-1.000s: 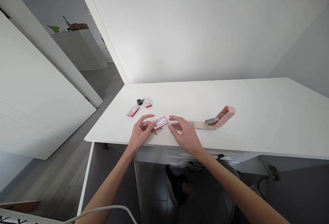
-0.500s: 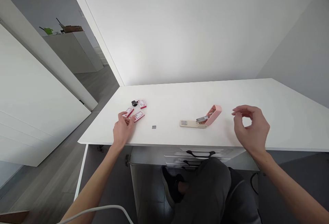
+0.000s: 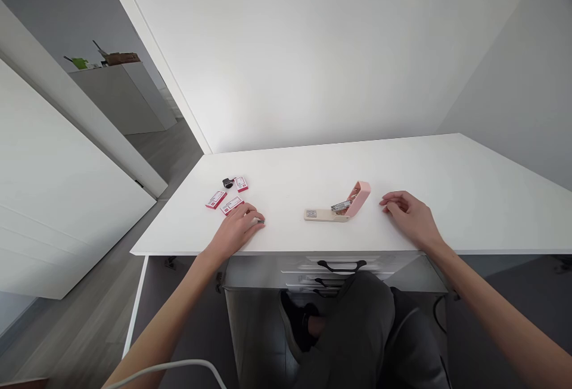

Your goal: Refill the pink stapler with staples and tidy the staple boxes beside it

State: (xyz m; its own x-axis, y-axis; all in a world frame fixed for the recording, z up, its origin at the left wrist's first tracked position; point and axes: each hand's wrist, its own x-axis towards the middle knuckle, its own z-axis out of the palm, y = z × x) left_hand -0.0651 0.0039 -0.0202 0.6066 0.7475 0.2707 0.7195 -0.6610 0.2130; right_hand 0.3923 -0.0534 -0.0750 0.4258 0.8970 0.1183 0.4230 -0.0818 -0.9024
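Note:
On the white desk, my left hand [image 3: 236, 231] pinches a small grey strip of staples [image 3: 261, 221] between thumb and fingers. Just behind that hand lies a red and white staple box [image 3: 232, 205], partly covered by the fingers. A pink and cream stapler [image 3: 326, 215] lies between my hands, its pink top swung up and its metal magazine [image 3: 342, 205] showing. My right hand [image 3: 410, 219] rests on the desk to the right of the stapler, apart from it, with its fingers curled together and nothing visible in them.
Two more staple boxes, one left [image 3: 216, 199] and one farther back [image 3: 241, 184], lie near a small black object [image 3: 228, 183]. A white wall [image 3: 313, 67] rises behind the desk. Drawers with black handles [image 3: 342, 266] sit below the front edge, above my legs.
My left hand has moved right from the staple boxes to the strip of staples and closed on it. My right hand has lowered onto the desk, its thumb-and-finger ring now closed up.

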